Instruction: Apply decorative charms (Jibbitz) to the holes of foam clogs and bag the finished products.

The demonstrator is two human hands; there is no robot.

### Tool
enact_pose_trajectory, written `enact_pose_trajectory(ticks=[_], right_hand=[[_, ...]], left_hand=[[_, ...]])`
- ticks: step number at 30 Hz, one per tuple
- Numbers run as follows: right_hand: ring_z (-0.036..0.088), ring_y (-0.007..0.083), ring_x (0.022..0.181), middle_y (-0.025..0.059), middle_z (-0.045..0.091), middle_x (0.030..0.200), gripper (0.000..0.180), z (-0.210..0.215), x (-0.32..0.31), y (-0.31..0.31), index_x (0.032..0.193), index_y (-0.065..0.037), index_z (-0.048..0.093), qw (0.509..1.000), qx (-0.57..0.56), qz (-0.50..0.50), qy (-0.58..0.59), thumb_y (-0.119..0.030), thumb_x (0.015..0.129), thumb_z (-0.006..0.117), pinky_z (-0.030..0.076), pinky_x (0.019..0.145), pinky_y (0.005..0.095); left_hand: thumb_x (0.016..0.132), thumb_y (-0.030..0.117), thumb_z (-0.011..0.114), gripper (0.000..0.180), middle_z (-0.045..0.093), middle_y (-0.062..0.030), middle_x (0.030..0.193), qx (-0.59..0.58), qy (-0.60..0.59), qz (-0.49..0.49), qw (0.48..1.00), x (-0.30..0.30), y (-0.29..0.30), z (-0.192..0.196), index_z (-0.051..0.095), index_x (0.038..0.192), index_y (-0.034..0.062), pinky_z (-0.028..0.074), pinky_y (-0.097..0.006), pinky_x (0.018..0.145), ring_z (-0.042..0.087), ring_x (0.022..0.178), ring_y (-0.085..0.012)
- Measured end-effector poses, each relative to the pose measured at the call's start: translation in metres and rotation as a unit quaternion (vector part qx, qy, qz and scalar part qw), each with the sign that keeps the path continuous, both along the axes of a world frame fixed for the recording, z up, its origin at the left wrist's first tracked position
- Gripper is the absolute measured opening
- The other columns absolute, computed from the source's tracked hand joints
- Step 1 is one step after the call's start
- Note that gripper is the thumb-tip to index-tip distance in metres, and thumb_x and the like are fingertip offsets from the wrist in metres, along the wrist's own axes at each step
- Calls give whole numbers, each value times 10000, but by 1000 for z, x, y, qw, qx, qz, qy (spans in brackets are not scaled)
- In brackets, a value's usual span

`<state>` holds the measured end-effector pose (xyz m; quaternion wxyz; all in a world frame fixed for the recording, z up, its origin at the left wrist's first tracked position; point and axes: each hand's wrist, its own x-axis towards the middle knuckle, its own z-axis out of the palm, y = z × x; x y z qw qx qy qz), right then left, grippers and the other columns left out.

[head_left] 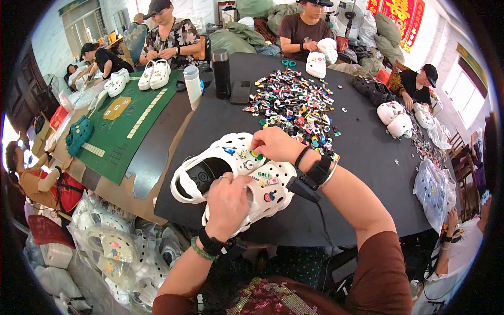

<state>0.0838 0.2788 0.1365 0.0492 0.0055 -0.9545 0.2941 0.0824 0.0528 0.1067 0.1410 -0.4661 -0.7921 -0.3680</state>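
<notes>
Left hand (229, 202) grips the near white clog (262, 197) on the dark table (362, 157), right hand (275, 144) pinches a small charm (256, 155) onto the far clog (220, 160), charm pile (296, 107) beyond.

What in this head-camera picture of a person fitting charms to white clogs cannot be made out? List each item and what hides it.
- Charm at the right hand: fingertips cover it on the upper clog.
- Front of the lower clog: under the left hand.
- Single pieces in the charm pile: too small to tell apart.
- Bagged clogs, lower left: blurred by plastic and the fisheye rim.
</notes>
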Motion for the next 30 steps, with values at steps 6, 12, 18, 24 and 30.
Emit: enact_pose_trajectory(ticks=[6,12,18,24,30], right_hand=[[666,248,735,119,694,788,117,1,-7,-4,868,-31,694,1000,22,-13,-3,-97,771,693,522,680,350],[669,285,760,129,694,793,121,-2,-16,-3,820,-37,695,999,48,0,-7,-108,726,725,531,701,380],[649,296,935,157,678,924,336,4,-33,4,958,-62,669,988,118,-16,-97,-206,675,781,527,779,401],[638,248,933,147,611,1126,762,18,-34,20,1301,-64,449,962,-78,-56,-255,-287,684,837,551,716,396],[579,152,715,86,572,910,807,7,-38,25,1348,-133,373,936,-199,-68,-282,-237,694,836,522,603,300]], left_hand=[[739,15,619,193,551,-135,774,-12,-3,5,1000,1,0,3,663,916,79,465,-447,681,576,741,-341],[760,29,617,174,564,-117,799,-9,-13,6,1000,2,1,4,676,917,77,464,-436,698,582,761,-330],[765,36,621,187,566,-123,802,-18,-24,6,1000,1,-1,4,684,936,79,465,-441,697,583,764,-331],[770,37,619,173,560,-128,791,-31,-19,9,999,1,-1,3,687,926,69,463,-438,689,581,752,-329],[767,35,616,170,555,-132,775,-24,-21,4,999,0,-1,4,688,918,67,462,-436,684,578,737,-331]])
